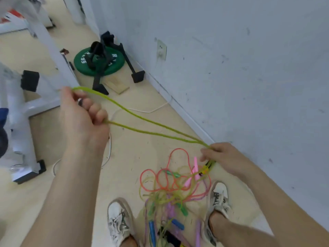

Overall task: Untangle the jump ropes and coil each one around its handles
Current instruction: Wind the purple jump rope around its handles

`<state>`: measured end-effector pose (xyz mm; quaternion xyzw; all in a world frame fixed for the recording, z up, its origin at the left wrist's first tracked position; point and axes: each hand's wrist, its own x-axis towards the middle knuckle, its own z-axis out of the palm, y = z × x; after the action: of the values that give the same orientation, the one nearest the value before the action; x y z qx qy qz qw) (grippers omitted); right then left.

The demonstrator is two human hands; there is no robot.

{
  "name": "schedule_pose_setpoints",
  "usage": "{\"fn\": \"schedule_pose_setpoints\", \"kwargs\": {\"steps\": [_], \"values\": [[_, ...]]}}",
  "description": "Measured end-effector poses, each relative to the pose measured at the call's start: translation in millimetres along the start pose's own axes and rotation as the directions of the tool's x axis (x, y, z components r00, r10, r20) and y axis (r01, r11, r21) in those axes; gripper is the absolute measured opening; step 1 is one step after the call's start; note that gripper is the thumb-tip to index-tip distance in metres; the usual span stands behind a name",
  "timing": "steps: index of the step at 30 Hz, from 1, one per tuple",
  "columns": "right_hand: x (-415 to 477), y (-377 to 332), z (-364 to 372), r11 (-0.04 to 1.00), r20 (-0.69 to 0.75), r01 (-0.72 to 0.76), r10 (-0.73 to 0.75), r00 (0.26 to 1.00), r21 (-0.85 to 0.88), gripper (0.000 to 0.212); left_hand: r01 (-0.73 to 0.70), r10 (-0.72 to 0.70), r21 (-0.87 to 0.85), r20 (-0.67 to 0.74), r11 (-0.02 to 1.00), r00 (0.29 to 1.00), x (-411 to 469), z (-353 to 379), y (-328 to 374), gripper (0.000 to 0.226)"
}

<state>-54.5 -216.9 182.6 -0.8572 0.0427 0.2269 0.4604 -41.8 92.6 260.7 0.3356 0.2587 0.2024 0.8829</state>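
Left hand (83, 114), right hand (220, 157) gripping green rope (142, 122)

I count two hands of mine, my left hand (83, 118) and my right hand (220, 157). Between them one green rope (142, 120) runs as two strands. Below are two shoes, a left shoe (119, 220) and a right shoe (218, 202). In the pile (165, 195) I can pick out at least three more ropes by colour: one orange rope (178, 150), one yellowish rope (142, 186) and one purple rope (146, 211). The tangle is too thick for a sure total. Of handles I count two pink handles (195, 166), two blue handles (152, 229), about three green handles (183, 210) and one black handle (170, 237). Further off are one green weight plate (83, 65), one wooden board (117, 84), one wall socket (161, 50) and one white cable (147, 110).
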Motion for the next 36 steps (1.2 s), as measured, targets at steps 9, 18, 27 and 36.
{"fn": "schedule_pose_setpoints", "kwargs": {"steps": [9, 18, 27, 36], "values": [[23, -54, 2, 0.135, 0.275, -0.263, -0.081, 0.958, 0.955, 0.026, -0.35, -0.24, 0.881, 0.433, 0.319, 0.869, -18, -5, -107, 0.016], [29, -47, -38, -0.034, -0.088, 0.089, 0.047, 0.995, 0.995, 0.031, -0.157, -0.617, 0.823, 0.522, 0.546, 0.589, -58, 8, -144, 0.033], [16, -10, 55, 0.895, 0.617, 0.281, -0.008, 0.787, -0.346, 0.032, 0.369, -0.247, -0.272, 0.395, 0.889, 0.885, -10, 64, -73, 0.035], [16, -46, 3, 0.728, 0.13, -0.073, -0.023, 0.991, 0.682, 0.031, 0.042, -0.75, 0.871, 0.396, 0.489, 0.53, -43, 22, -133, 0.064]]}}
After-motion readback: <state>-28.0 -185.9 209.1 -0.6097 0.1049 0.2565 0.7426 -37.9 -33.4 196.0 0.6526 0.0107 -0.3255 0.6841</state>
